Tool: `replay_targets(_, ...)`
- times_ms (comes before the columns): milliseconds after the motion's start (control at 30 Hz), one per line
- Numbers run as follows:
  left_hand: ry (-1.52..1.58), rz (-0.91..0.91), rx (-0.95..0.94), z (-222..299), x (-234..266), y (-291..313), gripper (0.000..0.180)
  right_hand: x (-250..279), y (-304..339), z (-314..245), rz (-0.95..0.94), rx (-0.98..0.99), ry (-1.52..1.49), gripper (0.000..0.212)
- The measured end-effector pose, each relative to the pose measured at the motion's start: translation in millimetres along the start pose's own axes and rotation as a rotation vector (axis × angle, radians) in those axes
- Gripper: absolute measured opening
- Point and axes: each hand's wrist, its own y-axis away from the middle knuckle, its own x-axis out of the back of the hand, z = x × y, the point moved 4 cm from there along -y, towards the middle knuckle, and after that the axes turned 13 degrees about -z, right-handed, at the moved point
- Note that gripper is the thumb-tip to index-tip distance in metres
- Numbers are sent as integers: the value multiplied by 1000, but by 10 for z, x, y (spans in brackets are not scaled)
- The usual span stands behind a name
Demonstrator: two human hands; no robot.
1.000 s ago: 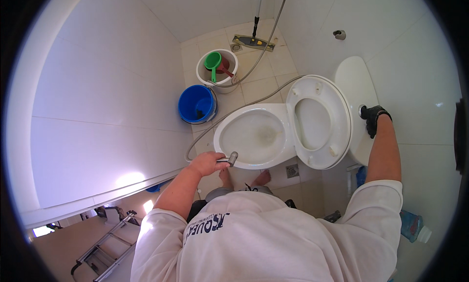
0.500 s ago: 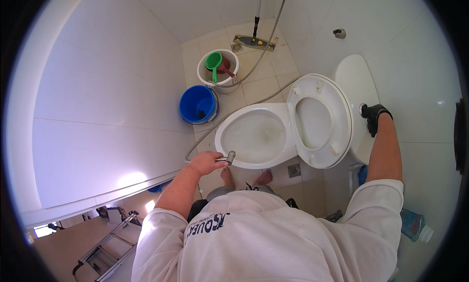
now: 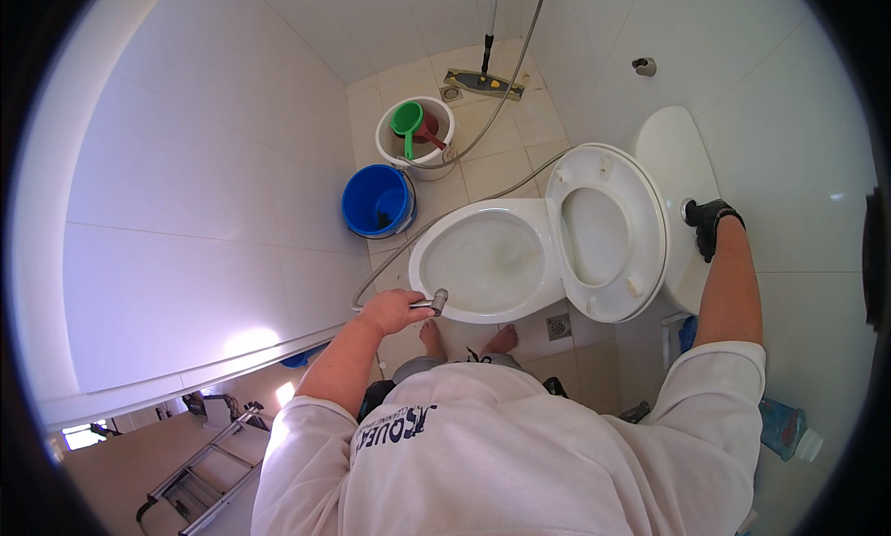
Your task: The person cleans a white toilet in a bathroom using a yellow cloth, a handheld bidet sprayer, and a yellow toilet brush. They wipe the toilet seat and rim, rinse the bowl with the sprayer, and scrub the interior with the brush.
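Observation:
My bare left hand (image 3: 388, 310) is closed around the handle of a metal bidet sprayer (image 3: 439, 302), held over the near left rim of the white toilet bowl (image 3: 426, 288). A grey hose (image 3: 379, 274) curves from it behind the bowl. My right hand (image 3: 711, 226), in a black glove, reaches to the top of the toilet tank (image 3: 682, 155). One fingertip touches the round flush button (image 3: 687, 208), while another finger points down along the lid. The seat (image 3: 643, 239) and cover stand raised against the tank. Cloudy water (image 3: 487, 248) lies in the bowl.
A blue bucket (image 3: 360, 206) and a white bucket (image 3: 388, 146) with green (image 3: 406, 118) and red dippers stand beyond the bowl. A flat mop (image 3: 483, 83) rests in the far corner. Right of me is a plastic bottle (image 3: 781, 426); a ladder (image 3: 200, 476) lies lower left.
The view has shifted very slightly. Both hands keep their places, the left on the sprayer and the right at the flush button.

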Motion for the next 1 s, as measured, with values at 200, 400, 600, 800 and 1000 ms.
replay_targets(200, -3, -23, 10, 82, 44, 36, 50, 24, -31, 8, -10, -9, -4, 35)
replay_targets(400, -6, -5, -3, 75, 11, 39, 50, 38, -38, 2, -13, -4, -10, 35)
replay_targets(600, -10, -7, 1, 79, -8, 56, 50, 40, -58, 17, -18, -4, -11, 36)
replay_targets(800, -36, 81, -28, -29, -93, 43, 51, 31, -75, 13, -23, 5, -14, 36)
replay_targets(1000, -28, 36, 24, -10, -98, 88, 48, 59, -75, 29, -12, 17, -29, 36)
